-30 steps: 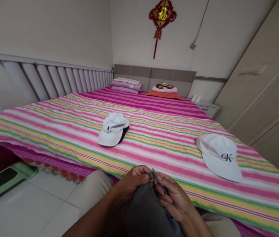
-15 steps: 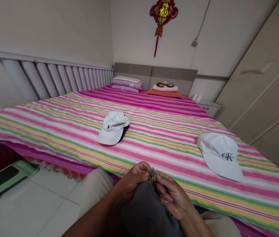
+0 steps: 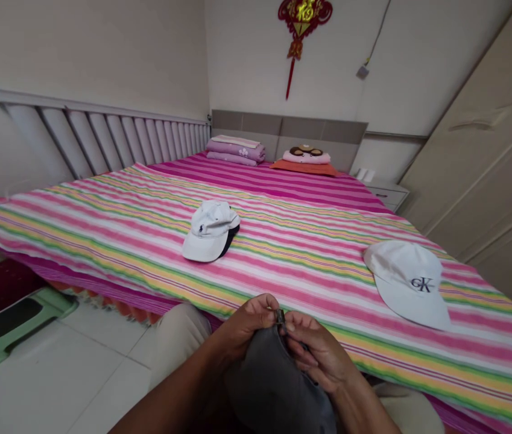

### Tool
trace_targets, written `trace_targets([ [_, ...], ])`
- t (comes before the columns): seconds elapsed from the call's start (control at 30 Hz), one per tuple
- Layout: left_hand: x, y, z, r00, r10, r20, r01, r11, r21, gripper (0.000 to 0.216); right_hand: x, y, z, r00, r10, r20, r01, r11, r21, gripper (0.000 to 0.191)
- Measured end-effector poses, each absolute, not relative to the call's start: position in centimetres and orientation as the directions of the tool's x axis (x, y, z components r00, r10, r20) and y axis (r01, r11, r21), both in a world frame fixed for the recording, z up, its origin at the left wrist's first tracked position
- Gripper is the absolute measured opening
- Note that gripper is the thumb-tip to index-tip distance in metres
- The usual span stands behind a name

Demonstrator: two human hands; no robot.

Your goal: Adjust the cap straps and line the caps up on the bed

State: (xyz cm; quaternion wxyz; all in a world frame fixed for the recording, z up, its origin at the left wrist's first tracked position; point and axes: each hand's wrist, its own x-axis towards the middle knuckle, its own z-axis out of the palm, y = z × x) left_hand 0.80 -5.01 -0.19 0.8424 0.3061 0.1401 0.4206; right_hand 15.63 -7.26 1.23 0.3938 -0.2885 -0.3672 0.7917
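Note:
A dark grey cap (image 3: 274,386) rests in my lap at the bottom centre. My left hand (image 3: 246,325) grips its back edge with curled fingers. My right hand (image 3: 316,352) pinches the cap's strap next to a small metal buckle (image 3: 279,316) that sits between both hands' fingertips. Both hands are closed on the cap. On the striped bed (image 3: 115,223) ahead lie a white cap stacked over a dark one (image 3: 209,231), and a white cap with a dark logo (image 3: 409,282) to the right.
Folded purple bedding (image 3: 236,150) and a pink pillow (image 3: 307,157) lie by the headboard. A green stool (image 3: 9,322) stands on the tile floor at left. A wardrobe (image 3: 486,157) lines the right side. A nightstand (image 3: 389,194) sits beside the bed.
The view has tilted down a little, so the bed and caps sit slightly higher in frame. My fingers have worked slightly at the buckle; the hands stay on the grey cap.

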Motion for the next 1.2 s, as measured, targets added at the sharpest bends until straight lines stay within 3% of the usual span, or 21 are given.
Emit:
trace_targets([
  [0.37, 0.45, -4.87, -0.23, 0.630, 0.777, 0.024, -0.629, 0.491, 0.603, 0.021, 15.65, -7.00, 1.78, -0.422, 0.898, -0.123, -0.266, -0.253, -0.930, 0.026],
  [0.53, 0.60, -4.98, -0.11, 0.607, 0.794, 0.025, -0.626, 0.459, 0.631, 0.021, 15.31, -6.99, 1.63, -0.338, 0.931, -0.138, -0.319, -0.251, -0.914, 0.026],
  [0.83, 0.77, -5.14, -0.19, 0.605, 0.796, 0.005, -0.625, 0.471, 0.622, 0.022, 15.25, -6.90, 1.55, -0.382, 0.918, -0.111, -0.314, -0.242, -0.918, 0.022],
  [1.2, 0.61, -5.06, -0.39, 0.617, 0.787, -0.009, -0.604, 0.481, 0.635, 0.024, 15.15, -7.27, 1.89, -0.408, 0.912, -0.048, -0.447, -0.246, -0.860, 0.014],
])
